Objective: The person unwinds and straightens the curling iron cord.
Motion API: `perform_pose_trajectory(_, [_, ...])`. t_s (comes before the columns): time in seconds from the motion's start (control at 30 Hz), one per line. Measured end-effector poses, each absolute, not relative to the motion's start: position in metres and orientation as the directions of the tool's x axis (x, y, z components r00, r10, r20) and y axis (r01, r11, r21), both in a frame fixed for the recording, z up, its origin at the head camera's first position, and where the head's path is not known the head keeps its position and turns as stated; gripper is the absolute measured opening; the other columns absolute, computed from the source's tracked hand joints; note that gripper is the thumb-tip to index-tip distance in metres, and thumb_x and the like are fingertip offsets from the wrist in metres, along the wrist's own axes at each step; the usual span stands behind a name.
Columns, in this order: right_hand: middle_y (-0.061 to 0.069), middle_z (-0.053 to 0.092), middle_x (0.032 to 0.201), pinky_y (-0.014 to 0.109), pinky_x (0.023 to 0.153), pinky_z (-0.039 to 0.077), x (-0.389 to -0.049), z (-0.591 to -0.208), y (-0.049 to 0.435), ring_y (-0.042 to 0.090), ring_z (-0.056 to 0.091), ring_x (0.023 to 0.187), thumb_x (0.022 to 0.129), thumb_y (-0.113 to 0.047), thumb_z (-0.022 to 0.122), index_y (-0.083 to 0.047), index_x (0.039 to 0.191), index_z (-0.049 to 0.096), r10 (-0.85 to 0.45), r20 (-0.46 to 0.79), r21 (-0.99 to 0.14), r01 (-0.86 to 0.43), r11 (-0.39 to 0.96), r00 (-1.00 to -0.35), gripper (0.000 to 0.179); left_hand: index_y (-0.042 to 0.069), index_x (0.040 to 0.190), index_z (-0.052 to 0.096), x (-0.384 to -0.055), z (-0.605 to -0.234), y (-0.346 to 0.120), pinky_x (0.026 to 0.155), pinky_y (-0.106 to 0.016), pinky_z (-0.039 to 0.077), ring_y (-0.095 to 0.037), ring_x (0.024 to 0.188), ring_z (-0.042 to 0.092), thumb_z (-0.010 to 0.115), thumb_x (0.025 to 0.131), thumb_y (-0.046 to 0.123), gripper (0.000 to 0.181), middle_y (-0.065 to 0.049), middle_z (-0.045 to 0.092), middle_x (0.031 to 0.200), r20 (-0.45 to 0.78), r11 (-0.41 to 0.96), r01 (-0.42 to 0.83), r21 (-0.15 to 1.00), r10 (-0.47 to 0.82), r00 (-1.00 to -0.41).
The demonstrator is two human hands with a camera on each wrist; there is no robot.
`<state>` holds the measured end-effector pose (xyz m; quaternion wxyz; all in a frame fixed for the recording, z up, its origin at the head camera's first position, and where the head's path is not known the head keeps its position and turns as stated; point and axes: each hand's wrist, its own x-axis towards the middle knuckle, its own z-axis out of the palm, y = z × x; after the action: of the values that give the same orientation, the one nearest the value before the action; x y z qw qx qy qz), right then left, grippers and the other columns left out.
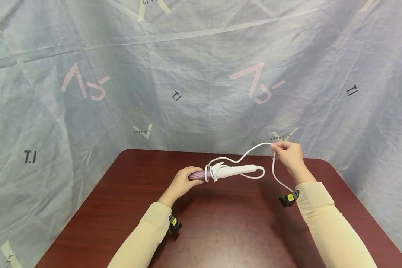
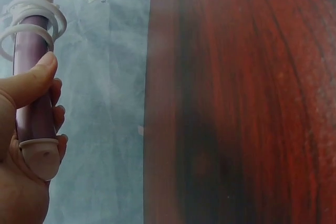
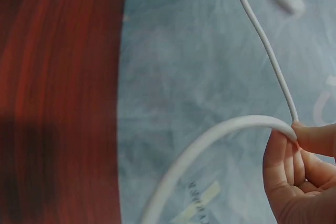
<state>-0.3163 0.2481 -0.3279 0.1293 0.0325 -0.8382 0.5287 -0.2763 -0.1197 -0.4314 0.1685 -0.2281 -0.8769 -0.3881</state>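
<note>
First: What is closest to me?

Second: Two cream sleeves, the left sleeve [image 1: 144, 232] and the right sleeve [image 1: 331, 227], each reaching forward with a small black camera [image 1: 288, 199] at the cuff.

First: And the hands?

Second: The left hand [image 1: 182, 181] wraps around the purple barrel [image 2: 35, 121] of a curling iron [image 1: 226, 171], its white tip [image 2: 41, 162] against the palm. The right hand [image 1: 291, 154], a little farther out, pinches a white cord [image 3: 252, 121] between thumb and fingertips.

First: Where exactly is the curling iron?

Second: Held up between the hands, its white handle [image 1: 236, 171] pointing from the left hand toward the right. The cord is looped around it where barrel and handle meet, just beside the left thumb. From there one length arches up to the right hand, then drops below it toward the wrist.

First: What lies underneath and behind?

Second: A dark red-brown counter [image 1: 221, 230] with wood grain spreads beneath both hands. Beyond it hangs a wrinkled grey-blue cloth [image 1: 204, 74], printed with pink, black and pale yellow letters.
</note>
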Motion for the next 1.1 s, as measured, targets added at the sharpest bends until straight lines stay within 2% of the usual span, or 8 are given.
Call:
perform_pose_trajectory(0.07, [-0.008, 0.067, 0.069, 0.018, 0.056, 0.052, -0.316, -0.333, 0.254, 0.000, 0.062, 0.056, 0.094, -0.015, 0.061, 0.013, 0.113, 0.064, 0.055, 0.258, -0.839, -0.196, 0.508, -0.964, 0.033, 0.012, 0.109, 0.070, -0.277, -0.429, -0.121, 0.080, -0.034, 0.050, -0.016, 0.086, 0.060, 0.082, 0.075, 0.014, 0.036, -0.004, 0.069, 0.100, 0.475, 0.585, 0.529, 0.614, 0.261, -0.840])
perform_pose_trajectory(0.2, [0.007, 0.072, 0.075, 0.021, 0.056, 0.048, -0.311, -0.347, 0.263, 0.007, 0.064, 0.061, 0.094, -0.017, 0.063, 0.005, 0.105, 0.069, -0.035, 0.309, -0.675, -0.245, 0.696, -0.950, 0.025, 0.008, 0.110, 0.069, -0.278, -0.424, -0.127, 0.084, -0.037, 0.050, -0.019, 0.091, 0.061, 0.081, 0.076, 0.013, 0.036, -0.007, 0.070, 0.104, 0.474, 0.568, 0.507, 0.648, 0.220, -0.853])
perform_pose_trajectory(0.3, [0.008, 0.071, 0.075, 0.026, 0.058, 0.046, -0.303, -0.356, 0.271, 0.012, 0.064, 0.064, 0.093, -0.016, 0.063, 0.001, 0.100, 0.070, -0.102, 0.312, -0.574, -0.272, 0.773, -0.945, 0.019, 0.006, 0.112, 0.069, -0.279, -0.420, -0.132, 0.088, -0.040, 0.049, -0.022, 0.096, 0.062, 0.080, 0.077, 0.010, 0.037, -0.010, 0.069, 0.107, 0.476, 0.554, 0.485, 0.677, 0.172, -0.862])
perform_pose_trajectory(0.5, [0.008, 0.070, 0.077, 0.032, 0.061, 0.047, -0.284, -0.369, 0.285, 0.015, 0.062, 0.069, 0.090, -0.009, 0.064, 0.000, 0.092, 0.069, -0.223, 0.212, -0.478, -0.300, 0.826, -0.952, 0.010, 0.006, 0.114, 0.068, -0.281, -0.416, -0.139, 0.088, -0.044, 0.048, -0.027, 0.098, 0.061, 0.079, 0.076, 0.006, 0.040, -0.013, 0.068, 0.110, 0.500, 0.557, 0.454, 0.695, 0.080, -0.863])
perform_pose_trajectory(0.63, [0.011, 0.070, 0.081, 0.033, 0.063, 0.049, -0.271, -0.372, 0.294, 0.015, 0.062, 0.071, 0.088, -0.005, 0.065, 0.000, 0.090, 0.069, -0.297, 0.132, -0.432, -0.325, 0.841, -0.946, 0.006, 0.005, 0.112, 0.068, -0.282, -0.414, -0.139, 0.086, -0.044, 0.048, -0.028, 0.096, 0.062, 0.081, 0.075, 0.008, 0.038, -0.013, 0.069, 0.108, 0.532, 0.584, 0.448, 0.677, 0.032, -0.846])
perform_pose_trajectory(0.73, [0.007, 0.070, 0.080, 0.032, 0.061, 0.049, -0.263, -0.373, 0.301, 0.014, 0.062, 0.071, 0.087, -0.005, 0.066, -0.001, 0.088, 0.069, -0.332, 0.090, -0.418, -0.338, 0.843, -0.939, 0.005, 0.005, 0.110, 0.069, -0.284, -0.414, -0.139, 0.085, -0.044, 0.048, -0.028, 0.094, 0.062, 0.081, 0.076, 0.009, 0.037, -0.013, 0.069, 0.107, 0.542, 0.607, 0.430, 0.668, -0.001, -0.840])
perform_pose_trajectory(0.93, [0.004, 0.070, 0.078, 0.026, 0.057, 0.047, -0.249, -0.381, 0.305, 0.013, 0.062, 0.067, 0.085, -0.007, 0.070, -0.001, 0.088, 0.070, -0.394, 0.095, -0.458, -0.392, 0.798, -0.914, 0.006, 0.006, 0.109, 0.069, -0.287, -0.416, -0.136, 0.085, -0.045, 0.048, -0.029, 0.094, 0.062, 0.081, 0.075, 0.009, 0.037, -0.013, 0.069, 0.107, 0.533, 0.621, 0.397, 0.676, -0.040, -0.845])
perform_pose_trajectory(1.1, [0.002, 0.069, 0.076, 0.023, 0.057, 0.045, -0.247, -0.398, 0.294, 0.005, 0.056, 0.063, 0.085, -0.010, 0.071, -0.004, 0.088, 0.071, -0.423, 0.087, -0.486, -0.409, 0.772, -0.902, 0.006, 0.006, 0.109, 0.069, -0.288, -0.419, -0.131, 0.086, -0.044, 0.048, -0.029, 0.095, 0.063, 0.081, 0.074, 0.008, 0.037, -0.013, 0.070, 0.108, 0.535, 0.642, 0.393, 0.658, -0.031, -0.845])
